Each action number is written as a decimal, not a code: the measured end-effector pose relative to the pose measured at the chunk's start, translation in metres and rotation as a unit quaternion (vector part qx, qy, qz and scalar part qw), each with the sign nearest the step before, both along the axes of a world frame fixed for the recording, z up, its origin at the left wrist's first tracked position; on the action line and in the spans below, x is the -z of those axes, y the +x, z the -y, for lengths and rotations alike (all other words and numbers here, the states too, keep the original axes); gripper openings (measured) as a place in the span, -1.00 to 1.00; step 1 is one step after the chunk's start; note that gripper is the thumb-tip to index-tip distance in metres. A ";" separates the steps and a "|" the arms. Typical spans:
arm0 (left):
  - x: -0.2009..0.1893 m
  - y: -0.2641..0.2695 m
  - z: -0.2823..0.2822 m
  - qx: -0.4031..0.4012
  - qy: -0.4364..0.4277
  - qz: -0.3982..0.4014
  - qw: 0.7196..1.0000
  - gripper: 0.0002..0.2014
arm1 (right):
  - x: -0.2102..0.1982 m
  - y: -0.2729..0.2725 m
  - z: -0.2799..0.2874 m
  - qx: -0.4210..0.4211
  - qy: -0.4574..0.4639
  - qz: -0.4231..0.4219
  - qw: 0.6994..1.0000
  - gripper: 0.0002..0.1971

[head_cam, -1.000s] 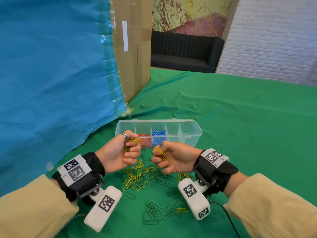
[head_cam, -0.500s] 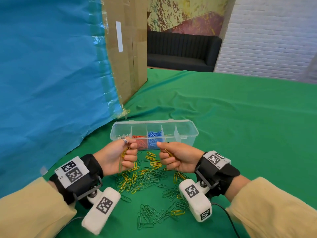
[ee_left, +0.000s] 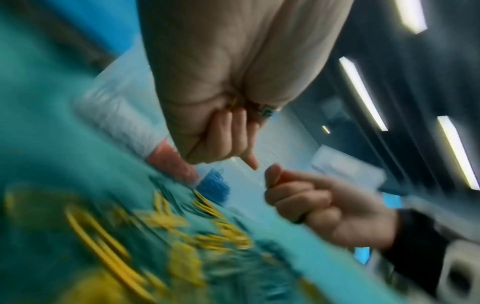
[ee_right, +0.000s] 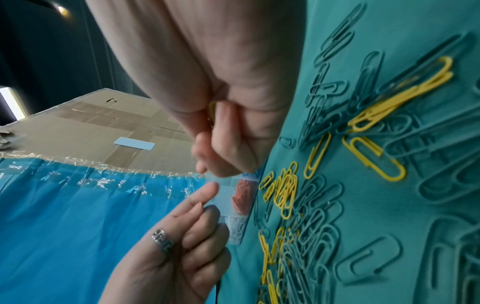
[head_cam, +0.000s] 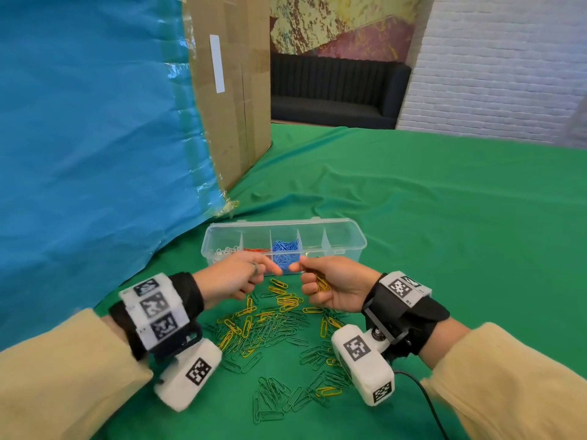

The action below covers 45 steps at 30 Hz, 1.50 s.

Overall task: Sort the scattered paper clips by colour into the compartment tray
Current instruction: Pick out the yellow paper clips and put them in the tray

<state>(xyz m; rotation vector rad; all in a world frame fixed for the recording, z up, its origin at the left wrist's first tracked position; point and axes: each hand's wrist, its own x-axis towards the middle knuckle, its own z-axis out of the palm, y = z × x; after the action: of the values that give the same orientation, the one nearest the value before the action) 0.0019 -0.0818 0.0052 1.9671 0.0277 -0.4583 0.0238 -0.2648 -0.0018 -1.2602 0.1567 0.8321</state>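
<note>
A clear compartment tray [head_cam: 346,228] lies across the green cloth, with white clips [head_cam: 226,250], red clips [head_cam: 255,249] and blue clips [head_cam: 286,249] in its three left compartments. Just in front of it my left hand [head_cam: 244,276] is curled round yellow paper clips [ee_left: 235,102], its forefinger [ee_left: 251,162] pointing at my right hand. My right hand [head_cam: 320,279] makes a fist round more yellow clips [head_cam: 322,282], thumb on top. The two hands nearly touch in front of the blue compartment. Loose yellow clips [head_cam: 287,301] and green clips [head_cam: 273,392] lie scattered below the hands.
A tall cardboard box [head_cam: 235,90] with a blue sheet [head_cam: 95,138] taped over it stands close on the left, reaching almost to the tray's left end. A black cable [head_cam: 425,395] trails from my right wrist. Bare green cloth [head_cam: 444,217] stretches right and beyond the tray.
Both hands have moved forward from above the pile to the tray's front wall. My left hand has turned palm down and stretched out its forefinger; the fists have come nearly together.
</note>
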 end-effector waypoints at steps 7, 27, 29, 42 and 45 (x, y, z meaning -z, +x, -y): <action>0.008 0.017 0.018 0.220 0.426 0.145 0.866 -0.69 | -0.005 -0.001 0.012 0.011 -0.026 0.011 1.000 -0.76; -0.007 0.021 0.004 0.045 -0.195 -0.227 0.953 -0.83 | -0.003 -0.014 0.045 0.119 0.099 -0.056 0.986 -0.75; -0.010 0.019 0.008 0.045 -0.259 -0.239 0.935 -0.83 | -0.003 -0.014 0.046 0.143 0.120 -0.060 0.981 -0.74; -0.020 0.022 0.020 -0.025 -0.289 -0.226 0.930 -0.69 | -0.018 -0.012 0.049 0.140 0.149 -0.048 0.978 -0.79; -0.029 0.030 0.029 -0.050 -0.344 -0.212 0.913 -0.74 | -0.034 0.003 0.046 0.119 0.147 -0.011 0.982 -0.69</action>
<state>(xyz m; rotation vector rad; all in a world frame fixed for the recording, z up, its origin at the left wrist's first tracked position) 0.0316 -0.1106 0.0343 1.1432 0.2135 -0.7091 0.0267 -0.3108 0.0326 -0.9341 0.1900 0.6364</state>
